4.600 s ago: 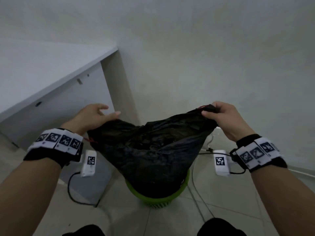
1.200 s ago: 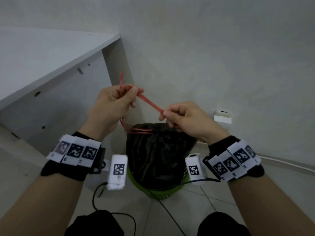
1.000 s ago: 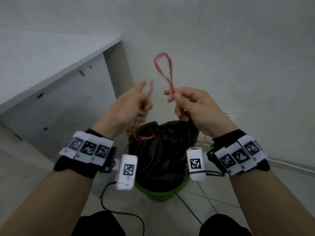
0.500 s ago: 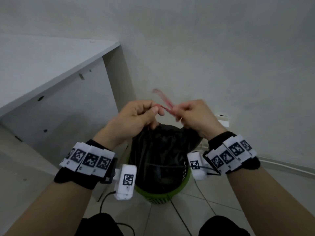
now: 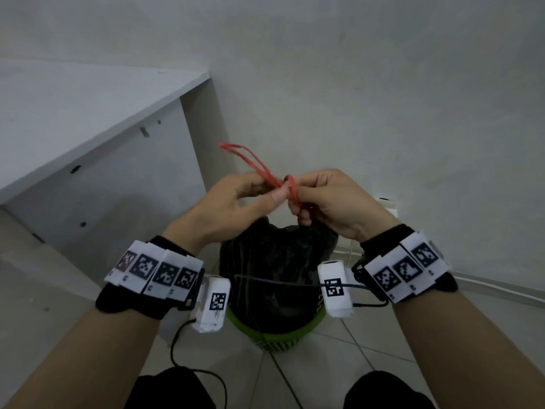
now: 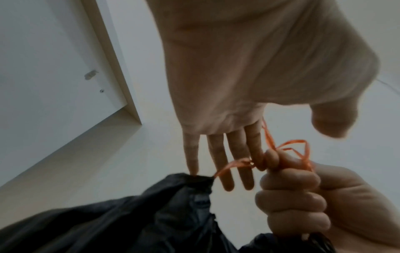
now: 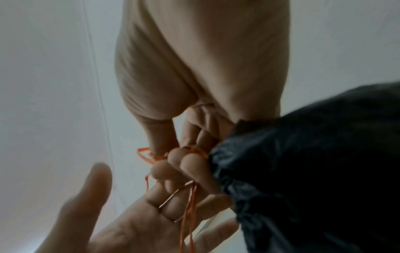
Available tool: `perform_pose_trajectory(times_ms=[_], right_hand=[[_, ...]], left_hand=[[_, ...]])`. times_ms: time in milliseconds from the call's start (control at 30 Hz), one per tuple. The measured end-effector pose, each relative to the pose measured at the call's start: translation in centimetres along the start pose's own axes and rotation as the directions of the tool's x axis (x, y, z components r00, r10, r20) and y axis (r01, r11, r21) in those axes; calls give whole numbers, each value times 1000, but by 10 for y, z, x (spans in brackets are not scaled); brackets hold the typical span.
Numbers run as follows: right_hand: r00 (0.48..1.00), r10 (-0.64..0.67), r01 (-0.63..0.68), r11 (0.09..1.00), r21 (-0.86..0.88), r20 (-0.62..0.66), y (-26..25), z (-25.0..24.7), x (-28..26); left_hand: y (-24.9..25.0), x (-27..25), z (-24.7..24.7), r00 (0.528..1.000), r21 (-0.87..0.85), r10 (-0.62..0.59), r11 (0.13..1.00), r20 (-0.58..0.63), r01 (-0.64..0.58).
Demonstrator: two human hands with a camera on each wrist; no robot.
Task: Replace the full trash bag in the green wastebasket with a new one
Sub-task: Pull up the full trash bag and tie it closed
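The black trash bag (image 5: 274,261) stands in the green wastebasket (image 5: 283,338), its neck cinched by a red drawstring (image 5: 291,187). Both hands meet just above the neck. My right hand (image 5: 298,199) grips the drawstring in curled fingers (image 7: 188,162), with a turn of it round the index finger. My left hand (image 5: 265,190) is beside it, fingers (image 6: 220,162) straight and thumb apart. The drawstring (image 7: 188,214) lies across the left palm, and its loop sticks up to the left. In the left wrist view the drawstring (image 6: 233,165) runs from the bag (image 6: 129,222) to the right fist.
A white desk (image 5: 88,113) with a side panel (image 5: 118,187) stands close on the left. The grey wall is right behind the basket, with a small white box (image 5: 386,205) low on it and a cable (image 5: 486,284) along its foot. Black wrist-camera cables hang over the tiled floor.
Earlier the bag's mouth was held spread wide; now it is drawn shut. In the last second the hands came together above the neck, and the raised loop dropped and swung left.
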State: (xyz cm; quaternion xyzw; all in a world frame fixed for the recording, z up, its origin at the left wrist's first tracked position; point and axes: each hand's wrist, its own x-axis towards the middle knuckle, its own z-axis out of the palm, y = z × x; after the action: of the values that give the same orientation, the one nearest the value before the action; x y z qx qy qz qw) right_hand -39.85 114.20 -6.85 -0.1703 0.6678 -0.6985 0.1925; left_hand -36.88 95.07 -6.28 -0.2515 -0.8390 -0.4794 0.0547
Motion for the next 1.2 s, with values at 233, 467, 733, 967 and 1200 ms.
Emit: perform_pose_trajectory(times_ms=[233, 467, 733, 967, 1200], right_hand=[[976, -108, 89, 990, -107, -189, -4, 8, 3], [921, -106, 112, 994, -5, -374, 0, -18, 4], [768, -83, 51, 996, -69, -635, 44, -113, -25], [714, -78, -293, 869, -399, -695, 85, -121, -31], [932, -356, 93, 416, -905, -68, 85, -19, -4]], left_hand=[[-1, 5, 5, 917, 112, 19, 993, -398, 28], [-27, -5, -7, 889, -400, -284, 908, -361, 127], [-98, -54, -39, 749, -153, -336, 940, -570, 305], [-121, -59, -22, 757, -233, -532, 847, -380, 478], [-112, -52, -23, 744, -283, -468, 883, -476, 375]])
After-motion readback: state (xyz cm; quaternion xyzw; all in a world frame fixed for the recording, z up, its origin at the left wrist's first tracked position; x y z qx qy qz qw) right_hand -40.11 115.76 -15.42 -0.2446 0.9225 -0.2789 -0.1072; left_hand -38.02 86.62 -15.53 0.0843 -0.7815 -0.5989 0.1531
